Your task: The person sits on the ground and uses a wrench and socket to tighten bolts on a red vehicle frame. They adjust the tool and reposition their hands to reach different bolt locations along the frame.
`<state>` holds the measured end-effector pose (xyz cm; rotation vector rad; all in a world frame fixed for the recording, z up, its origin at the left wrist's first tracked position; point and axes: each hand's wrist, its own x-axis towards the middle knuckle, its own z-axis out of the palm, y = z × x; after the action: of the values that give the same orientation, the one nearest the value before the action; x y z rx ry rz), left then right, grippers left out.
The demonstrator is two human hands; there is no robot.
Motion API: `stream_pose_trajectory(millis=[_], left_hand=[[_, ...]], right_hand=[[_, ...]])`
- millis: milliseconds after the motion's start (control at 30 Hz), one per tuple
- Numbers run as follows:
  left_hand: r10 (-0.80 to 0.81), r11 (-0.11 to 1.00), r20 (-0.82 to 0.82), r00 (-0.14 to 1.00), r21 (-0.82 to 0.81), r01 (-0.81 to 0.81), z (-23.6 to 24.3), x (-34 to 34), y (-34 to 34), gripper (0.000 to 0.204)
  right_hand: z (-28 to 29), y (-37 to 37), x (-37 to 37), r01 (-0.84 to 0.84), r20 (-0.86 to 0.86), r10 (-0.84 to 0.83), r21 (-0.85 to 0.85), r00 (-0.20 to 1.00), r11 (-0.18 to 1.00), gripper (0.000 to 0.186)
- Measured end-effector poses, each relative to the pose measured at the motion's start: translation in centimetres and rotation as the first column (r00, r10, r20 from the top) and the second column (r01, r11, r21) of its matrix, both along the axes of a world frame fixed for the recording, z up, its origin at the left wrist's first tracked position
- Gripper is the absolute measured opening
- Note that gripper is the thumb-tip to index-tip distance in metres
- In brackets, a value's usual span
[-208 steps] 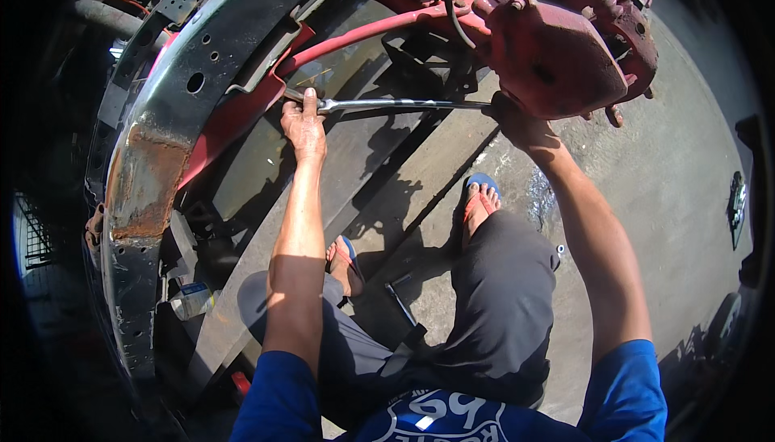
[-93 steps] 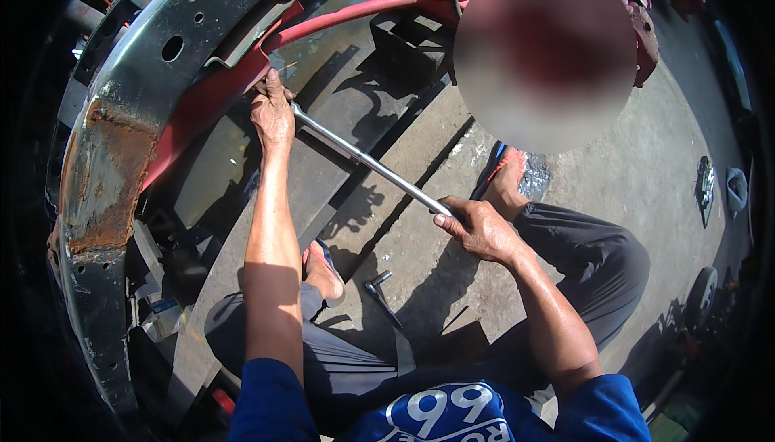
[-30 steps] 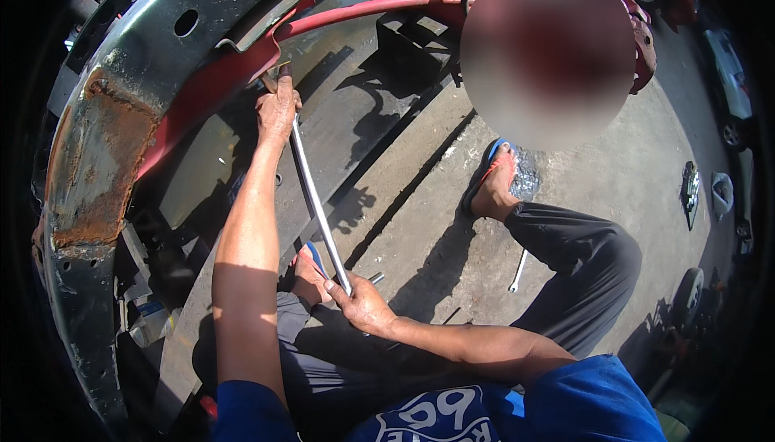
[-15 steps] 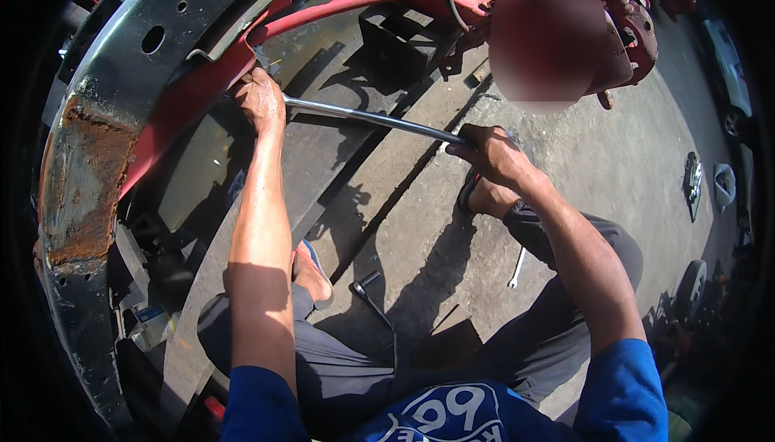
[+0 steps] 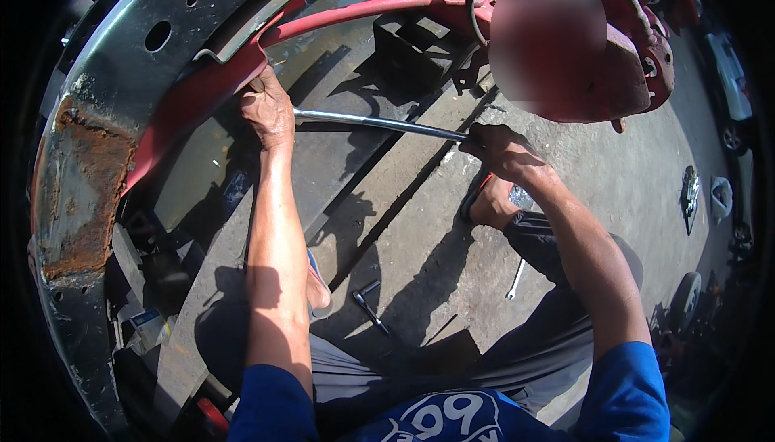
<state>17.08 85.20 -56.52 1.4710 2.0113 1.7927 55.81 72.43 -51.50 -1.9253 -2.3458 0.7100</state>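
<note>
A long shiny steel bar (image 5: 379, 122) spans the gap between my two hands, sloping slightly down to the right. My left hand (image 5: 270, 111) is closed around its left end, close under the red curved beam (image 5: 190, 99); whatever head the bar has there is hidden by the fingers. At the other end, my right hand (image 5: 507, 154) wraps around the bar above my right foot. Beside the beam runs a dark metal frame rail (image 5: 121, 62) with holes and a rusty patch.
A ratchet handle (image 5: 370, 310) and a wrench (image 5: 515, 279) lie on the concrete between my legs. Red machine parts (image 5: 622, 79) overhang the far side, partly blurred. Flat metal beams (image 5: 266, 200) lie below my left arm. A tyre (image 5: 686, 297) and vehicles stand at right.
The bar has swung a little, its right end moving away from me with my right hand. My left hand keeps its place by the beam; the whole view has shifted slightly.
</note>
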Motion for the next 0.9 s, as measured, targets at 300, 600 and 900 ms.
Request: stream_pose_trajectory(millis=[300,600,900], left_hand=[[-0.102,0.994,0.411,0.906,0.003,0.111,3.8,3.7,-1.4,0.046],[0.027,0.995,-0.059,0.998,0.099,-0.021,0.8,1.0,0.6,0.037],[-0.123,0.982,-0.275,0.954,0.109,0.157,-0.8,-1.2,1.8,0.032]], right_hand=[[4.0,-0.7,1.2,0.06,-0.062,-0.056,0.055,0.997,0.997,0.029],[3.4,1.1,1.0,-0.028,0.061,0.016,0.195,0.998,0.98,0.027],[3.9,-2.1,1.1,-0.181,-0.127,0.169,-0.089,0.977,0.979,0.041]])
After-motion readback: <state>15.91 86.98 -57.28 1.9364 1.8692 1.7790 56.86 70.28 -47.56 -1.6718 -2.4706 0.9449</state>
